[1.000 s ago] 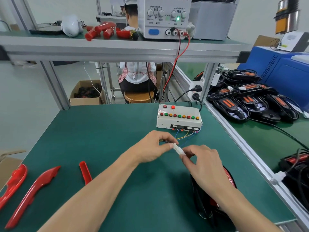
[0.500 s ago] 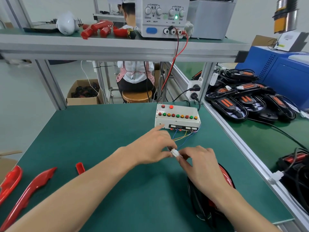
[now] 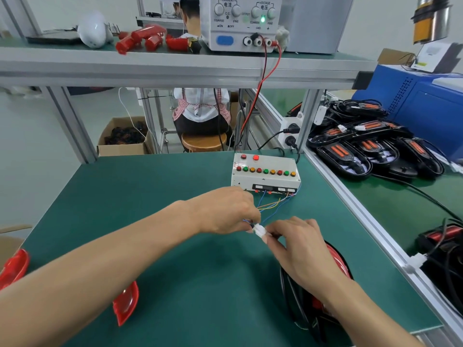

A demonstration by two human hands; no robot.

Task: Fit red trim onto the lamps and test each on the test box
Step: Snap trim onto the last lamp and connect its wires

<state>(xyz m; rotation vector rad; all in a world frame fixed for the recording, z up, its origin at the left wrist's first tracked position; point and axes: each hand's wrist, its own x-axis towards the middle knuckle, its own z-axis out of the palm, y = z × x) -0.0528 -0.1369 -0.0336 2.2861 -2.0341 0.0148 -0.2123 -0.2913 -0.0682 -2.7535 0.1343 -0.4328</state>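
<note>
Lying at the near edge of the green table, right of centre, a black lamp w/ red trim sits under the right wrist; two loose red trim pieces lie toward the near left corner, w/ bare mat between them and the hands. Mid-table, left hand and right hand meet: fingertips of both pinch a white connector, fingers curled narrow. Thin coloured wires run from it to the test box near the far right corner, close to the alu rail along the right edge. Power supply on the shelf above.
</note>
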